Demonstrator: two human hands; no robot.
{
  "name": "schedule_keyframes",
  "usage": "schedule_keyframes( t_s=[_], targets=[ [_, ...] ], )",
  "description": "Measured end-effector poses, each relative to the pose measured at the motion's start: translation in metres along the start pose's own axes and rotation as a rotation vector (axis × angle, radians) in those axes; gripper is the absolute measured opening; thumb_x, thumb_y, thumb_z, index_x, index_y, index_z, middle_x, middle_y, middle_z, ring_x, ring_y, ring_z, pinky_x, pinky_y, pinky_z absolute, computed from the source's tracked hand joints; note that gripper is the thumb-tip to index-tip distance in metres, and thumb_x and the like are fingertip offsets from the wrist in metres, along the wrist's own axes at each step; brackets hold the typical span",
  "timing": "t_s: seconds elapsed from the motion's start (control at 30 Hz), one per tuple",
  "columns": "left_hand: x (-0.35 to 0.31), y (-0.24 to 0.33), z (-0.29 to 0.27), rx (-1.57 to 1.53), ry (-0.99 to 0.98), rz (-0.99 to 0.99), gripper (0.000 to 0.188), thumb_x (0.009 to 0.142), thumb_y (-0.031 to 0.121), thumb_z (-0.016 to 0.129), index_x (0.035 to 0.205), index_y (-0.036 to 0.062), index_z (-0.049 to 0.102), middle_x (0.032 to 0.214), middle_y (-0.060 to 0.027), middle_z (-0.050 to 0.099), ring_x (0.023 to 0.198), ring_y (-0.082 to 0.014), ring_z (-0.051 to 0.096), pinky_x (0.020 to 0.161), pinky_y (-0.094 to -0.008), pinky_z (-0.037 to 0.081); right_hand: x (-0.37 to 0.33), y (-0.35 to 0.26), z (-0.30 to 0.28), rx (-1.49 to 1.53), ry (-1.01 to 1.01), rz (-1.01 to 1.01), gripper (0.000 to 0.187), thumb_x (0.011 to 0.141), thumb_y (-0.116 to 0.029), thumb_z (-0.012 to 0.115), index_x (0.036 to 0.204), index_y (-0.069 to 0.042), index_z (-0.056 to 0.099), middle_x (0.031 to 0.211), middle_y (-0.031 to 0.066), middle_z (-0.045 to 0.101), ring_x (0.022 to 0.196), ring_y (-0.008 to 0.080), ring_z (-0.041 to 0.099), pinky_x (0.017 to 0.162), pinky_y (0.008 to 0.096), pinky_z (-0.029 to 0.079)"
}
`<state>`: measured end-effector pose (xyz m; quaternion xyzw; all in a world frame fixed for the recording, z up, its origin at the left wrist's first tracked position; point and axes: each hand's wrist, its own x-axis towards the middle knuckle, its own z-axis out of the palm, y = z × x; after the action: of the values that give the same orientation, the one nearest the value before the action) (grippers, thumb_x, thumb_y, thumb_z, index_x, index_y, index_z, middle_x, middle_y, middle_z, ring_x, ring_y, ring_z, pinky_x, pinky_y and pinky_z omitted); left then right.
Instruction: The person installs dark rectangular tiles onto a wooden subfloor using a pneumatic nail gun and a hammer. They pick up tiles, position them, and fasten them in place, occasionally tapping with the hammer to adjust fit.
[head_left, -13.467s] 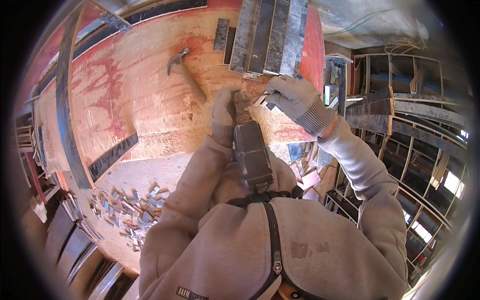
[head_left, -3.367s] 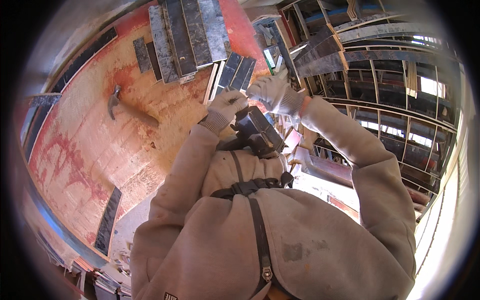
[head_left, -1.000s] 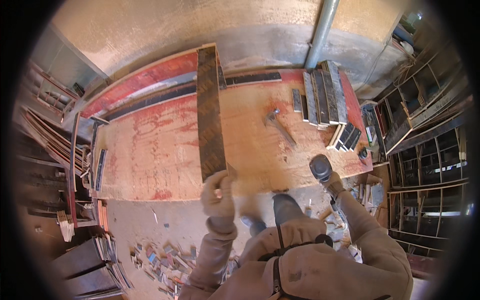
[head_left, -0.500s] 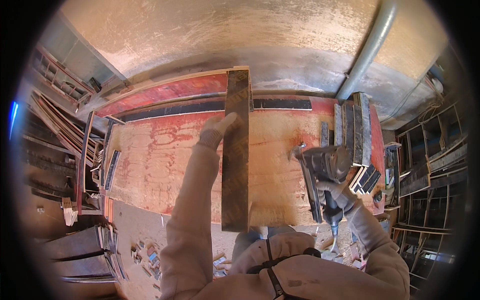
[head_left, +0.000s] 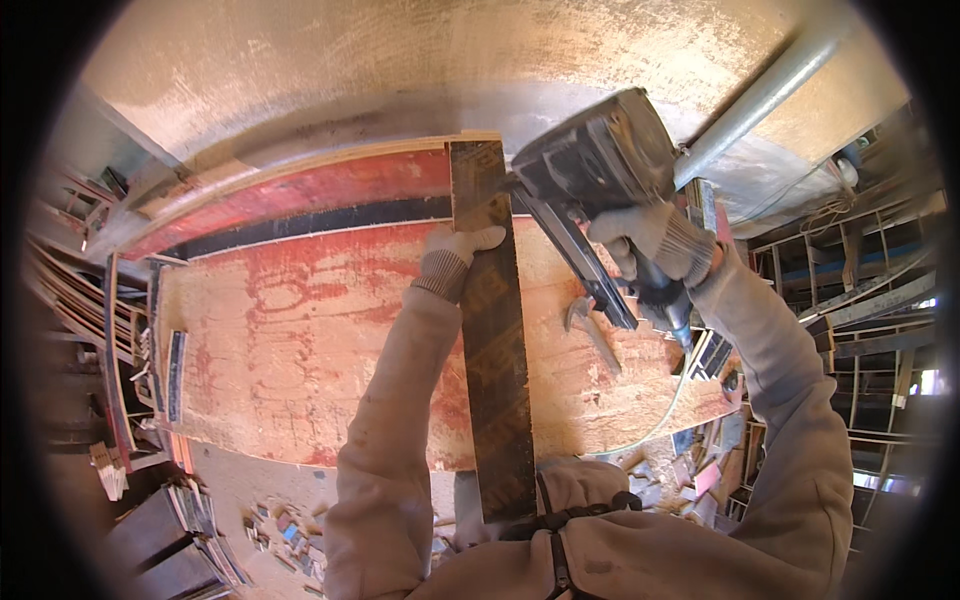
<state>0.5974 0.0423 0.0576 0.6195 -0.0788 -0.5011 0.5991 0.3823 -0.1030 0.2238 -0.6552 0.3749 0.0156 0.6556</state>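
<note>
A long dark film-faced plywood board (head_left: 490,370) runs from the far edge of the worktable toward my body. My left hand (head_left: 455,248), in a knitted glove, grips this board at its upper part, thumb lying across its top face. In my gloved right hand (head_left: 660,240) is a black nail gun (head_left: 605,150), lifted over the table right of the board. Its nose end lies close to the board's far end; whether the two touch I cannot tell. On the table below the nail gun lies a claw hammer (head_left: 595,335).
A red upright panel (head_left: 320,190) and a dark strip (head_left: 330,216) line the far side of the worktable (head_left: 300,380). An air hose (head_left: 672,405) curves over its right front. Offcuts (head_left: 290,535) litter the floor; racks (head_left: 870,330) stand right, beside a wall pipe (head_left: 770,95).
My right hand has raised the nail gun from the table's right side up and leftward toward the board's far end. The hammer now shows more fully. My left hand keeps hold of the board.
</note>
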Motion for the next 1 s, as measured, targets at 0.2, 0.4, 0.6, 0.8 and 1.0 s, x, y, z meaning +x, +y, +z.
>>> schedule_keyframes(
  t_s=[0.2,0.4,0.6,0.8,1.0],
  targets=[
    [0.011,-0.007,-0.001,0.136,0.112,0.033,0.039,0.076,0.014,0.093,0.108,-0.0023,0.077,0.096,-0.0134,0.078,0.078,-0.0230,0.075,0.070,-0.0367,0.062,0.025,-0.020,0.011,-0.081,0.018,0.054,0.018,0.084,-0.013,0.074,0.073,-0.004,0.062,0.062,0.0048,0.057,0.048,0.0168,0.056,0.045,0.0323,0.048],
    [0.008,-0.007,0.000,0.257,0.177,0.101,0.037,0.077,0.014,0.093,0.105,-0.0040,0.077,0.094,-0.0134,0.078,0.076,-0.0226,0.075,0.069,-0.0360,0.062,0.036,-0.037,0.014,-0.214,0.011,0.086,0.014,0.085,-0.013,0.072,0.076,-0.006,0.064,0.060,0.0045,0.055,0.047,0.0157,0.054,0.044,0.0324,0.048],
    [0.005,-0.009,-0.002,0.182,0.129,0.080,0.036,0.078,0.014,0.092,0.104,-0.0043,0.077,0.093,-0.0131,0.078,0.077,-0.0219,0.075,0.069,-0.0361,0.062,0.026,-0.043,0.011,-0.206,0.082,0.070,0.016,0.085,-0.014,0.073,0.076,-0.002,0.068,0.064,0.0065,0.061,0.050,0.0157,0.059,0.045,0.0325,0.049],
    [0.004,-0.007,0.000,0.022,0.034,0.132,0.034,0.079,0.013,0.091,0.106,-0.0027,0.077,0.092,-0.0125,0.078,0.077,-0.0217,0.075,0.069,-0.0361,0.062,0.021,-0.042,0.007,-0.184,-0.028,0.089,0.010,0.085,-0.013,0.072,0.085,-0.003,0.070,0.062,0.0034,0.055,0.049,0.0147,0.055,0.044,0.0319,0.048],
    [-0.013,0.004,0.005,-0.001,0.051,0.057,0.034,0.080,0.012,0.090,0.108,-0.0022,0.077,0.092,-0.0129,0.077,0.076,-0.0223,0.075,0.068,-0.0364,0.062,0.033,-0.057,-0.003,-0.196,-0.008,0.014,0.010,0.083,-0.013,0.069,0.079,-0.006,0.063,0.062,0.0020,0.054,0.047,0.0136,0.051,0.043,0.0298,0.046]
  ],
)
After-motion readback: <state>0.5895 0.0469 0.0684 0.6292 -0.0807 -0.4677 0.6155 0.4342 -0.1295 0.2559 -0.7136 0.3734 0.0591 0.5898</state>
